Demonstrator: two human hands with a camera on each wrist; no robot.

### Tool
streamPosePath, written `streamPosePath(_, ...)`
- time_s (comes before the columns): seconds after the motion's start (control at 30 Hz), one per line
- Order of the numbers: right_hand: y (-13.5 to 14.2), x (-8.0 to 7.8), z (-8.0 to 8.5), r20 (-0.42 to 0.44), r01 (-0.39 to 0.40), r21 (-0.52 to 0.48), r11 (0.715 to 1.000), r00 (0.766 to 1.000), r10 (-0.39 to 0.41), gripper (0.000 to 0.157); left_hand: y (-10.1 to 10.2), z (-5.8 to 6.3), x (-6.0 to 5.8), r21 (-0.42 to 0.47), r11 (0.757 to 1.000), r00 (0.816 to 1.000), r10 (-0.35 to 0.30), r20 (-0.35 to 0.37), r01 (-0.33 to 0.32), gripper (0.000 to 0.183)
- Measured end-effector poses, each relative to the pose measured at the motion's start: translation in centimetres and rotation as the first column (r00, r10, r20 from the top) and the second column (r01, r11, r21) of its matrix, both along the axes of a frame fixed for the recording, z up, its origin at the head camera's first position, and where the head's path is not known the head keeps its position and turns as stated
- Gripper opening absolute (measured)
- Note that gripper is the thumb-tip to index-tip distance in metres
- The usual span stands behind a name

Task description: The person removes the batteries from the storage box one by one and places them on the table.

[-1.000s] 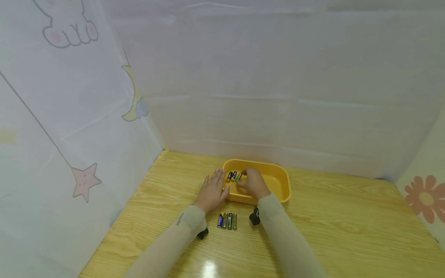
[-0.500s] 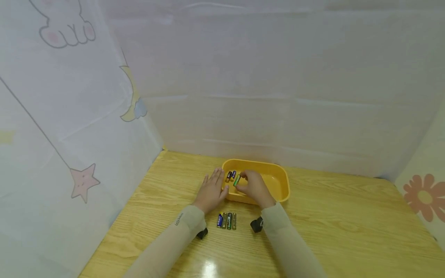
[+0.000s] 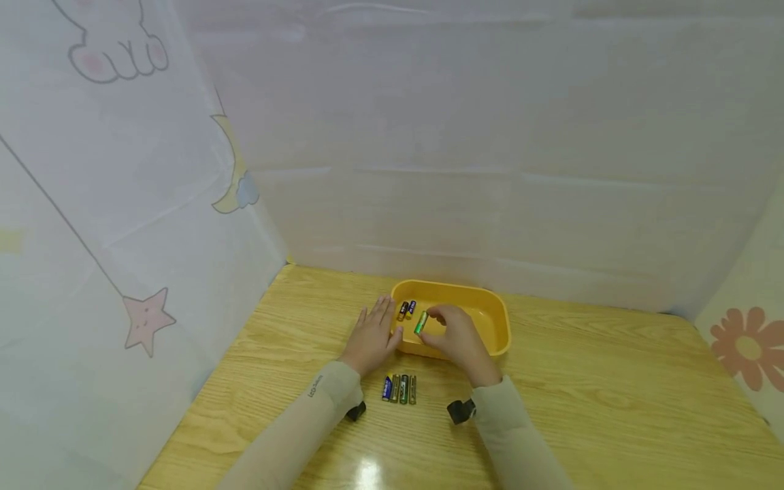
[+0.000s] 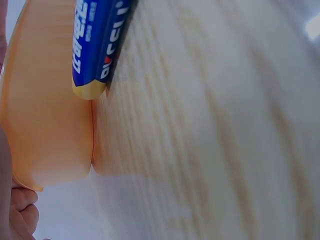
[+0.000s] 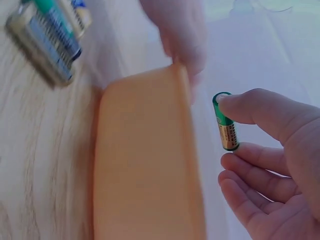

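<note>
Between thumb and fingertip, my right hand pinches a green and gold battery by its two ends, over the yellow tray. The right wrist view shows that battery held above the tray's rim. My left hand rests at the tray's left side, fingers straight and thumb by the near rim. Inside the tray, at its left end, lie a dark battery and a blue battery. In front of the tray several batteries stand in a row, among them a blue one and a green one.
The wooden table extends to both sides of the tray. A pale sheet with printed figures hangs behind and at the sides. A black wrist camera hangs beneath the right sleeve.
My right hand has lifted the green and gold battery from beside the two others in the tray and drawn back toward me and slightly right. The left hand has stayed in place.
</note>
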State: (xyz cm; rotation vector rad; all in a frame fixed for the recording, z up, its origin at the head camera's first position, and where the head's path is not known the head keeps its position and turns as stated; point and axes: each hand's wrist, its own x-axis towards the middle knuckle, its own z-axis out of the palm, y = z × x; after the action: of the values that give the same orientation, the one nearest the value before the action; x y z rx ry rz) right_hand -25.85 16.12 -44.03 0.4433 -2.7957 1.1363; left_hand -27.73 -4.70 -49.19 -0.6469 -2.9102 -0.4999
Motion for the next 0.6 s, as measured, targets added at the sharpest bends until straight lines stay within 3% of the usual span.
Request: streamPosePath(0.6,0.6,3.6,1.1,-0.046,-0.033,0.005,0.999,0.998,0.034,0.042,0.0,0.1,0.2,0.028,1.0,1.0,0.002,0.013,-0.003,0.064)
